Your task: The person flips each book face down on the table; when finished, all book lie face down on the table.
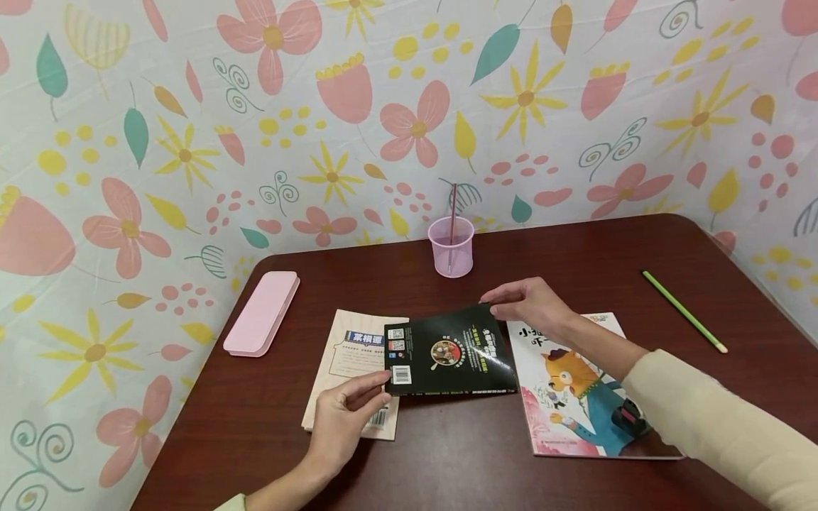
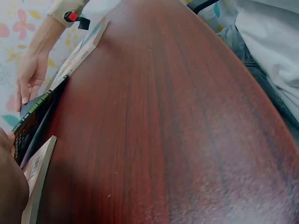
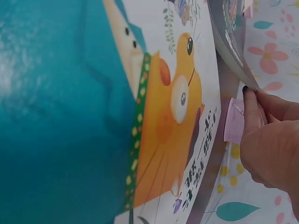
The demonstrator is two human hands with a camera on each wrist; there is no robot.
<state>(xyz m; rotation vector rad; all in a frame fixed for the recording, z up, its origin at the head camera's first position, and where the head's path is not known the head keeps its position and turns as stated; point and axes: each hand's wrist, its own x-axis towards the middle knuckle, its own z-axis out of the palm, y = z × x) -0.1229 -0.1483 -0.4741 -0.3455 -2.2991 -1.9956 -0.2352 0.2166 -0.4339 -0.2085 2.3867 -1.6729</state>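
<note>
Both hands hold a black book (image 1: 447,355), its back cover with a barcode facing up. My left hand (image 1: 339,422) pinches its lower left corner between thumb and fingers. At its upper right corner, my right hand (image 1: 530,305) pinches the edge; the right wrist view shows the fingertips on that corner. In the left wrist view the black book (image 2: 35,116) is tilted, one side raised off the table. Under its left part lies a cream book (image 1: 348,362), partly covered. A picture book (image 1: 575,404) with an orange cat lies to the right, below my right forearm.
A pink pencil case (image 1: 263,312) lies at the table's left. At the back stands a pink mesh pen cup (image 1: 451,248) holding one pencil (image 1: 454,206). A green pencil (image 1: 684,310) lies at the right. A floral cloth (image 1: 383,128) hangs behind the table (image 1: 460,454).
</note>
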